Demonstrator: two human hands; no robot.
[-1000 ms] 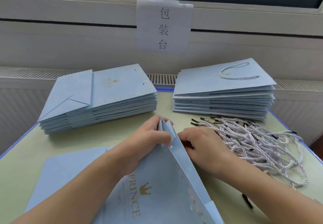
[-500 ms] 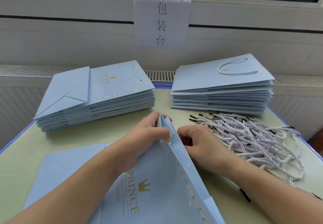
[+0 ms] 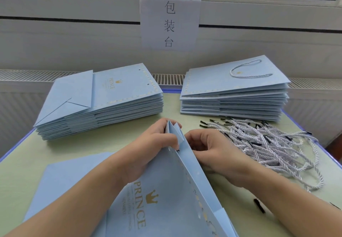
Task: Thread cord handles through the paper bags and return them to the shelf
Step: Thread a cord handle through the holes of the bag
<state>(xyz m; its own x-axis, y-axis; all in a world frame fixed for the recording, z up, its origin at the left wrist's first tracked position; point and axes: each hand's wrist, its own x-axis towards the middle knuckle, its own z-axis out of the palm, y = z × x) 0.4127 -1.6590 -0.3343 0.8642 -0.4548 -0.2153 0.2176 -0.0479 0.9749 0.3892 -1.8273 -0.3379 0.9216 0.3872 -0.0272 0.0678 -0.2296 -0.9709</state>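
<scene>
A light blue paper bag [image 3: 162, 199] with gold "PRINCE" print lies in front of me, its top edge raised. My left hand [image 3: 148, 149] pinches the bag's upper corner near a punched hole. A dark cord tip shows at that hole. My right hand [image 3: 209, 149] sits behind the raised edge with fingers curled; what it holds is hidden by the paper. A heap of white twisted cords [image 3: 268, 144] with black tips lies to the right of my right hand.
A stack of flat bags without handles [image 3: 111, 99] sits at the back left. Another stack with a cord handle on top [image 3: 236, 87] sits at the back right. A paper sign [image 3: 169, 20] hangs on the wall. The table's blue edge [image 3: 16, 148] runs along the left.
A dark cord tip now shows at the hole by my left thumb. Both hands stay at the bag's top edge; the view has shifted slightly.
</scene>
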